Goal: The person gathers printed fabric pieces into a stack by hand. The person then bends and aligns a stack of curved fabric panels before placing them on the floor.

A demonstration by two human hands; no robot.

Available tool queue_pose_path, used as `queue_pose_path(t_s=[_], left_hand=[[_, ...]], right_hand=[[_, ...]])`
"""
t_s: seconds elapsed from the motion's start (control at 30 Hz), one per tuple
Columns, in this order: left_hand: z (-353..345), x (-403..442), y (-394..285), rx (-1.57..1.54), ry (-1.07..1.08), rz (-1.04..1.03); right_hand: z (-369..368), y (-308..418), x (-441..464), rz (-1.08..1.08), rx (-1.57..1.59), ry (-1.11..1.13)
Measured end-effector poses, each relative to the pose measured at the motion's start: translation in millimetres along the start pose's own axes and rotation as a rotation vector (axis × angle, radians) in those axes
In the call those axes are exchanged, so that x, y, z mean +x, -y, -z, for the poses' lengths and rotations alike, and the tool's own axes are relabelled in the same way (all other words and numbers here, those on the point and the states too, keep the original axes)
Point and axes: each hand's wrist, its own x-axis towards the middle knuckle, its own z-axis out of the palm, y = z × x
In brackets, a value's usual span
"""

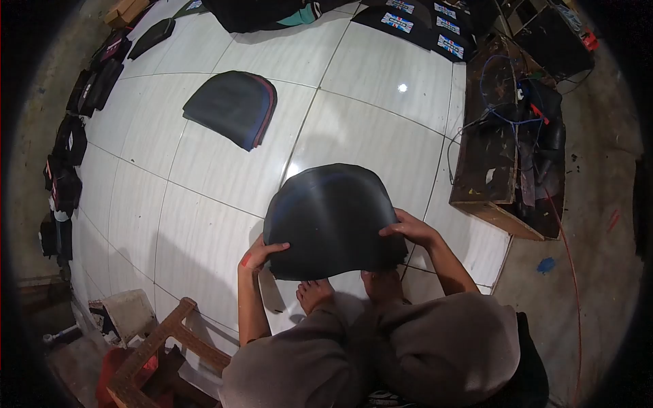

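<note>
Black half-round panel (330,221): one, held level above the feet (315,295) and the white tiled floor (224,211); layer count cannot be told. Left hand (258,253) and right hand (416,230): each pinching a side edge, thumb on top, other fingers mostly hidden beneath. Status, as judged: handling under way, panel in hand and not set down, upper face without print. Half-round stack (224,103): lying farther off, blue and red edges showing. Printed black pieces (398,30): far right, bearing coloured designs. Remaining work: cannot be told.
</note>
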Motion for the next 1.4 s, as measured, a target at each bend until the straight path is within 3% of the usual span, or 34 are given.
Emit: queue_pose_path(t_s=[0.27,0.33,0.43,0.57,0.63,0.73,0.8,0.93,0.97,1.03,1.1,1.17,1.23,1.27,1.3,1.37,1.4], left_hand=[[-9.9,2.2,0.8,-0.133,-0.126,0.14],[-14.0,-0.2,-0.3,-0.168,-0.163,0.18],[-18.0,-0.8,-2.4,-0.124,-0.17,0.143],[-13.0,8.2,-3.2,0.016,-0.248,0.199],[-11.1,9.7,0.2,0.054,-0.221,0.219],[-20.5,7.8,-5.3,0.064,-0.346,0.215],[-18.0,10.3,-3.8,0.122,-0.215,0.09],[-14.6,3.4,-11.2,0.294,-0.183,0.066],[-11.9,1.1,-14.0,0.257,-0.152,0.071],[-3.7,0.8,-9.2,0.219,-0.12,0.075],[6.5,0.7,2.0,-0.058,-0.062,0.138],[7.8,-2.7,9.4,-0.147,-0.042,0.155],[-2.5,-6.3,6.2,-0.239,-0.022,0.165],[-10.8,-6.7,5.1,-0.096,-0.071,0.118],[-16.1,-7.2,2.4,0.047,-0.119,0.067],[-16.6,-4.4,8.1,0.046,-0.11,0.004],[-22.0,-8.7,8.5,0.105,-0.112,-0.12]], right_hand=[[-14.1,0.1,7.7,0.006,-0.084,0.056],[-17.9,-3.0,6.5,0.113,-0.249,-0.069],[-11.8,5.7,8.1,0.014,-0.471,-0.012],[-9.9,13.7,11.4,0.024,-0.452,-0.056],[-8.0,21.0,3.7,-0.094,-0.14,0.046],[-2.3,3.7,12.2,-0.08,-0.189,-0.023],[-0.6,-6.3,10.3,-0.052,-0.135,-0.033],[-0.2,-23.1,14.9,0.001,0.073,-0.027],[-3.2,-20.0,13.6,0.004,0.074,-0.032],[-12.5,-10.3,10.6,-0.121,0.36,-0.15],[-8.6,-9.4,8.5,-0.205,0.418,-0.144],[-12.1,-8.9,7.8,-0.292,0.475,-0.138],[-27.3,2.3,8.6,-0.039,0.121,-0.059],[-29.9,0.4,10.1,-0.037,0.121,-0.058],[-31.2,-2.7,12.3,-0.031,-0.014,-0.122],[-33.0,-7.8,14.9,-0.015,-0.162,-0.189],[-39.4,-14.6,12.2,0.105,-0.29,-0.296]])
